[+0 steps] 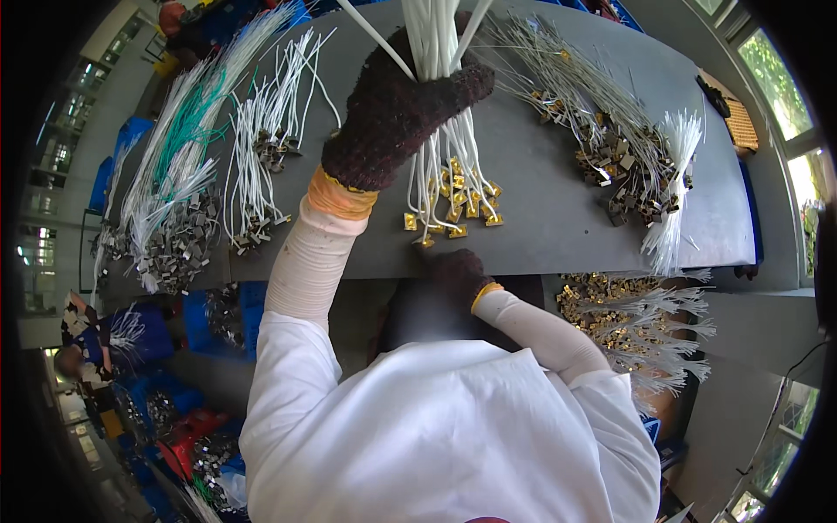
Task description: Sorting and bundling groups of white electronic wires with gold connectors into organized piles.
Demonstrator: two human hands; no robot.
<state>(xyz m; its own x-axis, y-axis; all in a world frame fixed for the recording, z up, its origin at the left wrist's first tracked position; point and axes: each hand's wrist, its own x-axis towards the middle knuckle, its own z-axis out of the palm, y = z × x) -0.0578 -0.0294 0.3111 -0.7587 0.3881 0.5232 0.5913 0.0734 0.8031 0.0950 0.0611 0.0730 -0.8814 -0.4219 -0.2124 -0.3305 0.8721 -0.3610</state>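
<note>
My left hand, in a dark knitted glove, is wrapped round a bundle of white cables above the middle of the table. Small gold-coloured metal blocks hang at the cables' near ends, spread toward the table's front edge. Just below them is my right hand, gloved alike, at that edge. Its fingers are bunched close to the lowest gold block; what they hold, if anything, is hidden.
White and green cables with silver-coloured blocks lie in heaps on the grey table at left. More cables with dark metal ends lie at right, beside a tied white bundle. Gold-ended cables sit below the right edge.
</note>
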